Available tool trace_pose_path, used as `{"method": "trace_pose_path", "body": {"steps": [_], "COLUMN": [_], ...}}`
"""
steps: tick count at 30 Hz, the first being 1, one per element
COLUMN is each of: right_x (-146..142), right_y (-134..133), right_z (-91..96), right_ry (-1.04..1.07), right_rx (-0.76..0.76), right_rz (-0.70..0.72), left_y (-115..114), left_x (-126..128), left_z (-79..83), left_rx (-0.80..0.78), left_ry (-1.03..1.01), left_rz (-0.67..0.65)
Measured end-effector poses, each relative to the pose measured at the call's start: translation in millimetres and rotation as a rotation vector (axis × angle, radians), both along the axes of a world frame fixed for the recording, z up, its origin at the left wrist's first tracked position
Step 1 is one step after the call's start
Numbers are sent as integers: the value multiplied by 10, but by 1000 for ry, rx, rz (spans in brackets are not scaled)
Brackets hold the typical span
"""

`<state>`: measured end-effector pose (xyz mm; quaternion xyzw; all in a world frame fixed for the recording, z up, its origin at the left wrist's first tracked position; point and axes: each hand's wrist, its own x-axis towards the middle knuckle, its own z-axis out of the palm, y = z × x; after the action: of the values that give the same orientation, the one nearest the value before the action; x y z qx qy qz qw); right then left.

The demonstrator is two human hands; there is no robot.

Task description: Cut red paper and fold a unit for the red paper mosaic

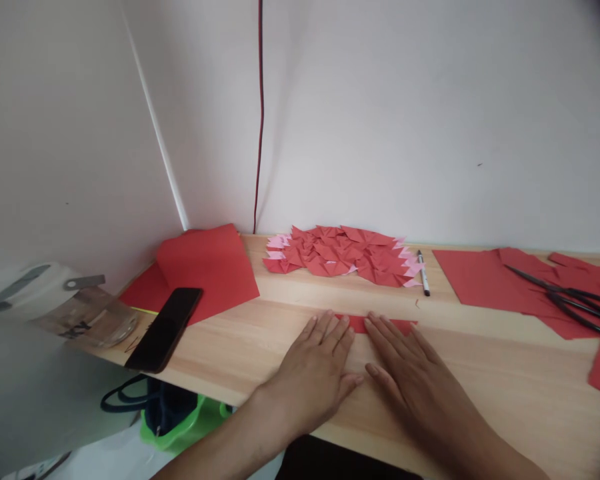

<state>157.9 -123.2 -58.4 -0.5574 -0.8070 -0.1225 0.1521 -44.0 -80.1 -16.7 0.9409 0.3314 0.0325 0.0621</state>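
My left hand (316, 373) and my right hand (410, 377) lie flat side by side on the wooden table (505, 373), fingers stretched out. Their fingertips press on a small strip of red paper (377, 325), mostly covered by the fingers. Neither hand holds anything. Just beyond, near the wall, lies a pile of several folded red and pink paper triangles (343, 257).
A white pen (423, 273) lies right of the pile. Red sheets (485, 277) and black scissors (570, 300) lie at the right. At the left, a red sheet (215, 263), a black phone (165, 328) and a clear ruler (90, 320). A green bag (180, 427) sits below the table.
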Motion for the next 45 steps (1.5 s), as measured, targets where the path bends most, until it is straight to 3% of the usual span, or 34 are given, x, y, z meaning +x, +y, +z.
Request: {"method": "trace_pose_path", "body": {"steps": [6, 13, 21, 26, 29, 32, 39, 45], "right_x": [4, 18, 423, 212, -23, -131, -35, 217], "right_y": [12, -14, -255, -117, 9, 58, -47, -199], "right_z": [-29, -5, -48, 103, 134, 88, 53, 26], "right_ry": [13, -31, -47, 9, 39, 49, -22, -67], "right_rx": [-18, -36, -2, 53, -27, -73, -68, -32], "right_rz": [6, -13, -146, -154, -33, -38, -100, -225], "left_y": [44, 61, 63, 36, 24, 29, 45, 47], "left_x": [198, 184, 204, 197, 197, 207, 210, 211], "left_z": [15, -48, -134, -82, -61, -76, -103, -89], "left_rx": [22, 7, -10, 0, 29, 18, -13, -16], "left_ry": [-21, -8, -28, -53, -74, -81, -55, -47], "left_rz": [-41, -36, -29, -22, -15, -8, -22, -24]}}
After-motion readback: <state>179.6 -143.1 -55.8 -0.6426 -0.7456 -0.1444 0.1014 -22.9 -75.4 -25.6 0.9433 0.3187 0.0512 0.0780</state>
